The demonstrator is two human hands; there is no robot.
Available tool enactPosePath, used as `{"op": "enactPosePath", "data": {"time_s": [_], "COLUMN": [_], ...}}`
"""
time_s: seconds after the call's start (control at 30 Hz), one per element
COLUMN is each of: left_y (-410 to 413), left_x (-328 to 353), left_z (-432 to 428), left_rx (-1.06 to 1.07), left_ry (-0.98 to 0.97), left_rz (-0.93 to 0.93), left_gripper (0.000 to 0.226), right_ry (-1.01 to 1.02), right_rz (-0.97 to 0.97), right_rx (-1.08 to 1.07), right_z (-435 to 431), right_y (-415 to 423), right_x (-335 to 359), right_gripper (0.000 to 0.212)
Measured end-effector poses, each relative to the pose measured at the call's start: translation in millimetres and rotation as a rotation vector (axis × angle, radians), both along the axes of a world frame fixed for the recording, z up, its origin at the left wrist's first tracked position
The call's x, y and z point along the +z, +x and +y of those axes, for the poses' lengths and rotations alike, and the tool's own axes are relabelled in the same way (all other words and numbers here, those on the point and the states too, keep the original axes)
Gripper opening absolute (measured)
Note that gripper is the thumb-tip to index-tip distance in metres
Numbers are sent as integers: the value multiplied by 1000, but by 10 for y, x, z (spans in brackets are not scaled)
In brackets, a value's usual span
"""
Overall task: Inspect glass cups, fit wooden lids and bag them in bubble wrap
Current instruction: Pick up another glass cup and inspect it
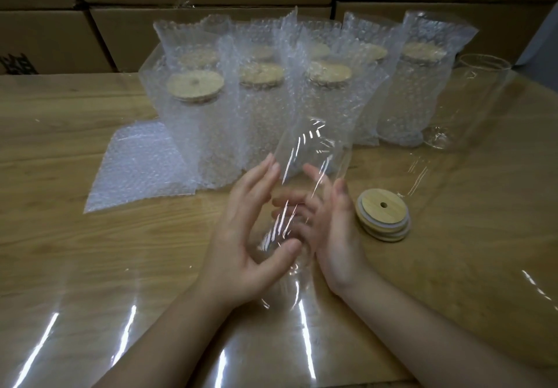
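Nearby: lids beside right hand; bagged cups beyond glass cup.

Bagged cups behind hands; lids right; flat bags, perhaps stacked, left.

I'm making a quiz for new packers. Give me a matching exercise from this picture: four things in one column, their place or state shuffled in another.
1 held cup
2 lid stack
3 flat bubble bags
4 bare cup

A flat on the table, left
B tilted between left hand and right hand
C on the table beside the right hand
D standing, unbagged, far right

Pairs: 1-B, 2-C, 3-A, 4-D
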State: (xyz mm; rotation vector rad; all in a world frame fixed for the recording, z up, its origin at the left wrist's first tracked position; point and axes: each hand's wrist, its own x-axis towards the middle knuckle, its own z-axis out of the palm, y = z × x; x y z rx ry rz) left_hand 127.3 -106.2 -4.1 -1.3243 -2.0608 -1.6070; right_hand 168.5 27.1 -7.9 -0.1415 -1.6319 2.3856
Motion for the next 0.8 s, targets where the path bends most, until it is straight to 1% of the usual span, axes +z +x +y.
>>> {"op": "enactPosePath", "data": {"time_s": [0.03,0.1,0.17,0.2,0.27,0.33,0.43,0.53,0.6,0.63,0.73,0.8], "left_y": [17,40,66,81,117,157,204,233,212,191,131,80], "left_x": [21,73,118,135,148,156,166,127,81,59,14,33], "left_z": [20,66,98,104,99,95,120,162,177,181,170,161], "left_rx": [-24,-28,-4,0,9,39,59,115,89,72,-10,-59], "left_ry": [-26,-80,-112,-122,-169,-210,-172,-112,1,76,263,348], "left_rz": [47,229,430,488,539,532,382,173,-17,-114,-409,-612], "left_gripper": [67,60,50,47,44,41,39,52,66,69,66,71], "right_ry": [3,7,8,3,0,30,83,162,231,251,378,514], "right_rz": [-1,-17,-31,-30,-32,-43,-5,59,127,153,223,267], "right_rx": [8,32,59,70,74,63,23,-42,-63,-66,-88,-128], "right_z": [-3,-6,6,22,40,19,-49,-53,-61,-78,-137,-163], "right_y": [-1,4,17,25,38,47,45,38,55,70,116,139], "right_x": [-4,-13,-37,-55,-79,-70,-22,2,-2,-2,-21,-18], "right_gripper": [75,77,70,65,63,65,58,66,62,61,64,65]}}
